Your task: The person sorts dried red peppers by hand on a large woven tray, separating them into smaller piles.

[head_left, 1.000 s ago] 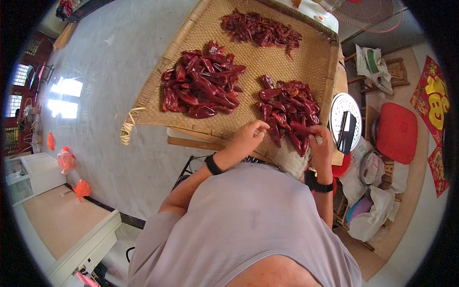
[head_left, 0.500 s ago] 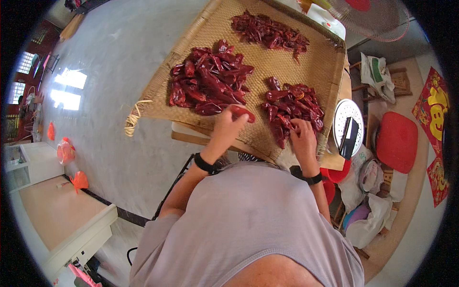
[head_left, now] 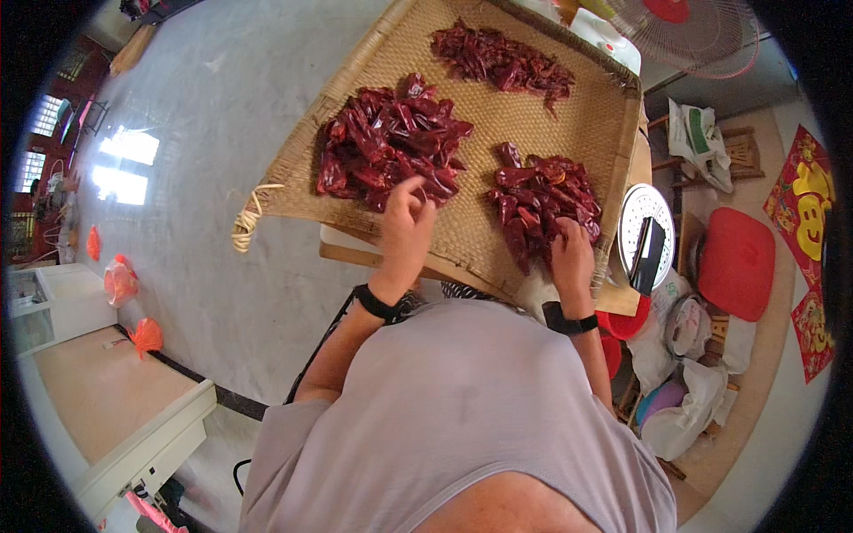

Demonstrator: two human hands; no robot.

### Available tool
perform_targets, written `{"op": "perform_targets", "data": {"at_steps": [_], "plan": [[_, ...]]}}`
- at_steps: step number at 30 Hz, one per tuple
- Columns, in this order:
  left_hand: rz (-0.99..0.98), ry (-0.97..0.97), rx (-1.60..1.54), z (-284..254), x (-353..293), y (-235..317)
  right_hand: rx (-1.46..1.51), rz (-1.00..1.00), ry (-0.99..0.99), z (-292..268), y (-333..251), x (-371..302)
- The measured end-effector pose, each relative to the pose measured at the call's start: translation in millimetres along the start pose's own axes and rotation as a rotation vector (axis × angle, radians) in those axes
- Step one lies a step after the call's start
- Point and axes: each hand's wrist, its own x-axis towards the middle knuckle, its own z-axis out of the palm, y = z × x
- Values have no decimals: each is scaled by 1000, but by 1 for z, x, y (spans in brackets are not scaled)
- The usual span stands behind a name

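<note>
Dried red chili peppers lie in three heaps on a woven bamboo tray [head_left: 471,133]. My left hand [head_left: 407,233] is at the near edge of the large left heap [head_left: 391,142], its fingers apart and no chili visible in them. At the smaller right heap [head_left: 544,200], the bent fingers of my right hand [head_left: 573,258] close on a dried chili at its near right edge; the fingertips are partly hidden. The far heap [head_left: 502,60] holds darker, thinner-looking chilies, and neither hand touches it. Both my wrists wear dark bands.
The tray rests on a wooden table [head_left: 626,300]. Right of it are a white perforated round plate [head_left: 635,226] with a black phone-like object [head_left: 650,253], and a red stool top [head_left: 736,265]. A fan [head_left: 689,31] stands at the far right. A pale cabinet [head_left: 115,400] is at the left.
The red chili in my left hand is out of its fingers, and that hand has moved left to the big heap. My right hand has shifted slightly right along its heap.
</note>
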Motion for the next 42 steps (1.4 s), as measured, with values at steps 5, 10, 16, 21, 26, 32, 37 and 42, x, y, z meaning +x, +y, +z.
{"op": "perform_targets", "data": {"at_steps": [5, 10, 16, 21, 26, 32, 37, 42], "plan": [[80, -301, -92, 23, -13, 7, 438, 12, 118, -10, -18, 0], [-66, -581, -355, 41, -21, 24, 853, 48, -395, -14, -62, -2], [-50, -407, -159, 21, -2, 8, 515, -24, -160, -12, -53, 2], [-108, -3, -199, -3, 22, 9, 47, 1, -71, -7, -26, 4], [71, -46, -77, -30, 24, 53, 10, 103, -206, 2, -17, 1], [684, -370, 102, -71, -2, 170, 68, 99, -131, -1, -15, -5], [1154, -161, 196, -89, -35, 229, 180, 59, 24, -4, -15, -4], [1102, -56, 132, -85, -64, 263, 210, 25, 65, -6, -19, -13]]}}
